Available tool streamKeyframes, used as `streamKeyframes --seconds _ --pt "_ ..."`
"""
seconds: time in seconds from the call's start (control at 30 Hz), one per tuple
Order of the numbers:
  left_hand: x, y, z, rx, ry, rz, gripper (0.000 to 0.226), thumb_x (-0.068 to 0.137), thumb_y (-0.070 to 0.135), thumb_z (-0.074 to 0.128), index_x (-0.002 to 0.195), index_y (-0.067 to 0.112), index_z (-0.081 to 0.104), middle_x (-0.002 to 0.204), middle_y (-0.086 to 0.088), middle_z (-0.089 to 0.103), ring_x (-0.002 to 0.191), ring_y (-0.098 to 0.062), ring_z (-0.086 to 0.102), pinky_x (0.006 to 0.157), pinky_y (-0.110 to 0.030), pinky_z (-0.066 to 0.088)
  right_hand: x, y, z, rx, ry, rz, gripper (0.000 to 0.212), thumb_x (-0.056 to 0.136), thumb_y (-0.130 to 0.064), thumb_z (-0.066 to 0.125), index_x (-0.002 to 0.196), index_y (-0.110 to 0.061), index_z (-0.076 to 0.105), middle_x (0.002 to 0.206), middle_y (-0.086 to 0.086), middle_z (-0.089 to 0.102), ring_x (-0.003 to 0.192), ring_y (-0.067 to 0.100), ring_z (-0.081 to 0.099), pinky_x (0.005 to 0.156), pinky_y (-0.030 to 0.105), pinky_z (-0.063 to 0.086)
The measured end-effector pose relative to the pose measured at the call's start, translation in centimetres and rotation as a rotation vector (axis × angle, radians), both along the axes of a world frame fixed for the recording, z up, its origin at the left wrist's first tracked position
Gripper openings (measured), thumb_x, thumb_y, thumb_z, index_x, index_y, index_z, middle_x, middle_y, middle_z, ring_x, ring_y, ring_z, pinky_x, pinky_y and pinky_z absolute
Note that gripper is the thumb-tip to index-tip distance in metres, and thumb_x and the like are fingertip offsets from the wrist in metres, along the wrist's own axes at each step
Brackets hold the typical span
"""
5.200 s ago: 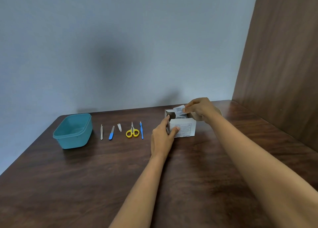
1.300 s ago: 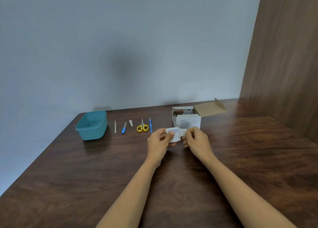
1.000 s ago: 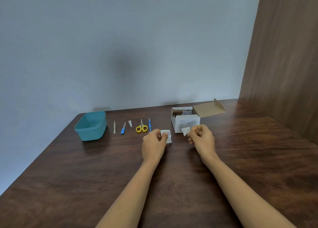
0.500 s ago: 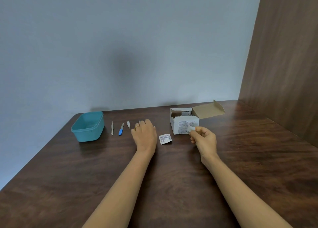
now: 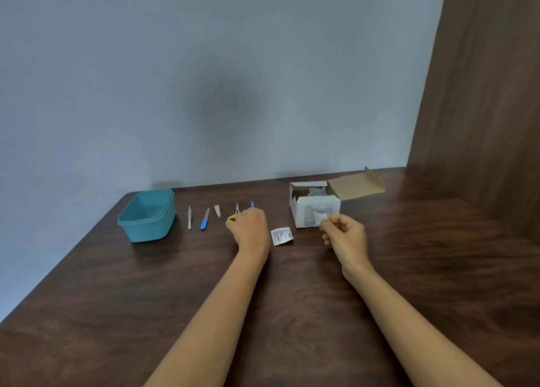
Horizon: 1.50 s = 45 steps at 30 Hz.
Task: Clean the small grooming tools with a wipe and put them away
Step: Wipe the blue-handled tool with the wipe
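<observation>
Right grip raised, pinching wipe

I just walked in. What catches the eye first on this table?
Two bare arms reach over a dark wooden table. The right hand pinches a small white wipe in front of an open white box; the left hand rests over yellow scissors in a row of small tools. A teal tub sits far left, and a torn packet lies between the hands.
</observation>
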<state>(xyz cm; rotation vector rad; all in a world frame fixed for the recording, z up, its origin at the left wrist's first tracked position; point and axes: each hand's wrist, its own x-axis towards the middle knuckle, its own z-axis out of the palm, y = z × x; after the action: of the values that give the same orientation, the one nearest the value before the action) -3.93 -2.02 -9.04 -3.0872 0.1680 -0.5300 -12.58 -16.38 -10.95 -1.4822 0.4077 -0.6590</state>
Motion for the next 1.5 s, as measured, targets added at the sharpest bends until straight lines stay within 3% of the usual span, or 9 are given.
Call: streamKeyframes --seconds 0.17,0.43,0.63,0.7,0.8,1.0,1.23,1.33,1.5 --pt "0.1 -0.1 0.3 -0.008 0.062 0.025 0.025 0.093 0.002 0.051 0.117 0.004 0.057 0.107 -0.008 0.065 0.098 -0.022 0.063 0.092 -0.036 0.048 -0.2 0.0 0.1 0.0 -0.004 0.0 0.004 0.081 -0.009 0.067 0.077 -0.009 0.068 0.068 0.004 0.062 0.057 0.01 0.052 0.057 0.024 0.047" --pt "0.0 0.6 1.0 0.079 0.187 -0.106 0.033 0.093 -0.002 0.044 0.122 0.006 0.058 0.12 -0.007 0.059 0.107 -0.022 0.06 0.063 -0.024 0.038 -0.3 0.1 0.3 -0.003 0.004 -0.001 0.007 0.079 -0.009 0.067 0.072 -0.009 0.067 0.067 0.004 0.062 0.057 0.011 0.052 0.057 0.026 0.046" --pt "-1.5 2.2 0.8 -0.106 0.102 -0.069 0.023 0.098 0.006 0.038 0.118 0.001 0.049 0.113 -0.01 0.063 0.105 -0.025 0.062 0.077 -0.031 0.047 -0.7 0.3 0.6 -0.009 0.001 0.018 0.009 0.081 -0.013 0.069 0.072 -0.012 0.068 0.066 0.002 0.062 0.06 0.011 0.053 0.058 0.026 0.047" --pt "-2.4 2.6 1.1 -0.145 0.044 -0.112 0.021 0.098 0.006 0.036 0.115 0.001 0.048 0.11 -0.01 0.062 0.1 -0.024 0.063 0.066 -0.029 0.047 -0.9 0.4 0.8 -0.016 0.0 0.031 0.01 0.082 -0.015 0.069 0.072 -0.012 0.068 0.066 0.001 0.063 0.06 0.011 0.053 0.058 0.025 0.047" --pt "-4.7 3.4 1.3 -0.212 -0.008 -0.247 0.02 0.1 0.006 0.031 0.112 0.006 0.047 0.106 -0.006 0.057 0.08 -0.018 0.057 0.049 -0.022 0.032 -1.2 0.8 1.0 -0.023 0.007 0.056 0.013 0.083 -0.015 0.068 0.07 -0.011 0.068 0.067 0.002 0.064 0.06 0.011 0.054 0.058 0.025 0.046" --pt "-9.2 5.0 0.7 -0.568 0.04 -0.579 0.013 0.1 0.016 0.038 0.09 0.009 0.038 0.076 -0.004 0.054 0.069 -0.027 0.056 0.056 -0.028 0.03 -2.2 3.2 2.0 0.222 -0.016 0.245 0.011 0.086 -0.005 0.065 0.074 -0.006 0.067 0.067 0.006 0.066 0.055 0.011 0.055 0.05 0.019 0.045" --pt "-11.0 6.7 0.0 -0.558 0.029 -0.669 0.01 0.1 0.02 0.043 0.091 0.015 0.04 0.081 0.001 0.052 0.068 -0.011 0.05 0.063 -0.032 0.047 -3.2 4.7 2.8 0.426 -0.005 0.353 0.005 0.084 -0.003 0.067 0.08 -0.005 0.07 0.072 0.008 0.065 0.061 0.01 0.055 0.056 0.018 0.05" --pt "-11.0 6.7 0.0 -0.596 0.033 -0.678 0.011 0.097 0.018 0.049 0.09 0.016 0.041 0.075 0.006 0.049 0.061 -0.007 0.043 0.057 -0.022 0.038 -3.1 4.6 2.9 0.528 -0.026 0.355 0.003 0.085 -0.001 0.065 0.086 -0.003 0.067 0.071 0.008 0.065 0.058 0.009 0.056 0.054 0.017 0.05" --pt "-10.4 6.7 -0.5 -0.618 0.031 -0.713 0.009 0.096 0.018 0.051 0.105 0.018 0.049 0.08 0.012 0.05 0.068 -0.003 0.047 0.065 -0.022 0.041 -3.1 4.1 3.0 0.548 -0.035 0.283 0.004 0.085 0.001 0.065 0.084 -0.002 0.067 0.065 0.006 0.065 0.053 0.007 0.056 0.052 0.016 0.05"
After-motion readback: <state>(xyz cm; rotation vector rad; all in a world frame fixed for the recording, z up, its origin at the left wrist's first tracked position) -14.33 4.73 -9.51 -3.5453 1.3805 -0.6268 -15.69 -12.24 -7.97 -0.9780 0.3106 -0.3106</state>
